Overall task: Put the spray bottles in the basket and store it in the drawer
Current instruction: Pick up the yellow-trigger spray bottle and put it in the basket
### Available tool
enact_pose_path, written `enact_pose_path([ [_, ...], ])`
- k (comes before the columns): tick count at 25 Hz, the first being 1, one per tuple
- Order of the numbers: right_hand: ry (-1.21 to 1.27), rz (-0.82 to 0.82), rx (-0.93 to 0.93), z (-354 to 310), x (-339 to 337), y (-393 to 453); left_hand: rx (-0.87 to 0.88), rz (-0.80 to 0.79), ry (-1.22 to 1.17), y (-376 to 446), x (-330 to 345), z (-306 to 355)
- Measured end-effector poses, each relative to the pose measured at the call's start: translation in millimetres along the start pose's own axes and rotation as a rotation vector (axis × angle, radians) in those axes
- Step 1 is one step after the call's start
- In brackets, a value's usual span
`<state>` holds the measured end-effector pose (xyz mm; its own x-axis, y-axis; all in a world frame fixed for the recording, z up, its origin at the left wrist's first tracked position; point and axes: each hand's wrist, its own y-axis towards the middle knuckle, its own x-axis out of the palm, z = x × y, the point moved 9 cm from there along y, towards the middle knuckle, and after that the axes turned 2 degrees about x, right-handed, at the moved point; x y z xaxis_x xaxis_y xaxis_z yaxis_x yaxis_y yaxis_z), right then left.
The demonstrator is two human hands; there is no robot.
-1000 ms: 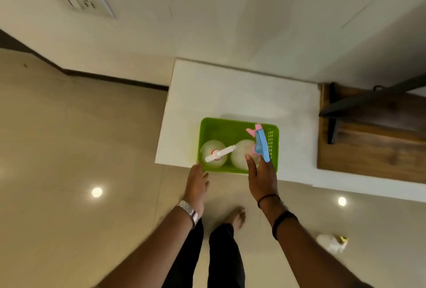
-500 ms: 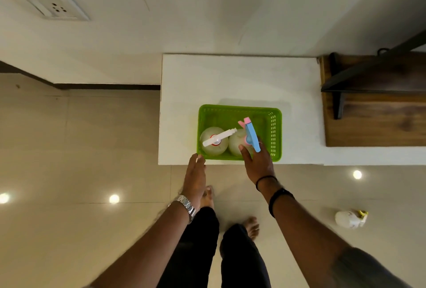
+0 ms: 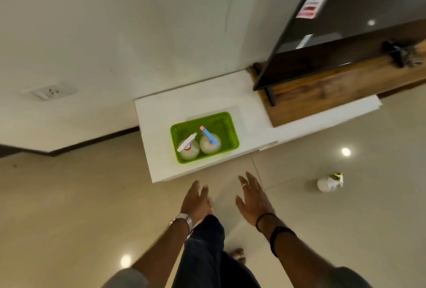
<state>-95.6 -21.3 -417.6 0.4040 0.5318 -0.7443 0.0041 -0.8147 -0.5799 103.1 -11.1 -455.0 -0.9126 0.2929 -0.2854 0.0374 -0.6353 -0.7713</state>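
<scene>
Basket [image 3: 231, 132], green, sits on white cabinet top [image 3: 161, 112] nr its front edge; 2 spray bottles upright inside, side by side: white-trigger btl [image 3: 189, 149] on left, blue-trigger btl [image 3: 209, 143] on right; 3rd btl [image 3: 328, 183] lies on floor, well apart; left hand [image 3: 196, 202] & right hand [image 3: 253, 200] both spread, empty, short of cabinet.

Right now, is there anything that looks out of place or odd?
Yes. A white spray bottle lies on its side on the floor, right of the white cabinet, while two other bottles stand in the green basket.
</scene>
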Motion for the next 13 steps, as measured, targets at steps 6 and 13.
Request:
enact_pose_path([
  [6, 0.082, 0.15, 0.157, 64.2, -14.8, -155.5, 0.367, -0.141, 0.648, -112.7, 79.1, 65.2],
  [13, 0.282, 0.397, 0.465, 186.1, -50.7, -288.1, 0.709, -0.316, 0.917, -231.4, 245.4, 133.0],
])
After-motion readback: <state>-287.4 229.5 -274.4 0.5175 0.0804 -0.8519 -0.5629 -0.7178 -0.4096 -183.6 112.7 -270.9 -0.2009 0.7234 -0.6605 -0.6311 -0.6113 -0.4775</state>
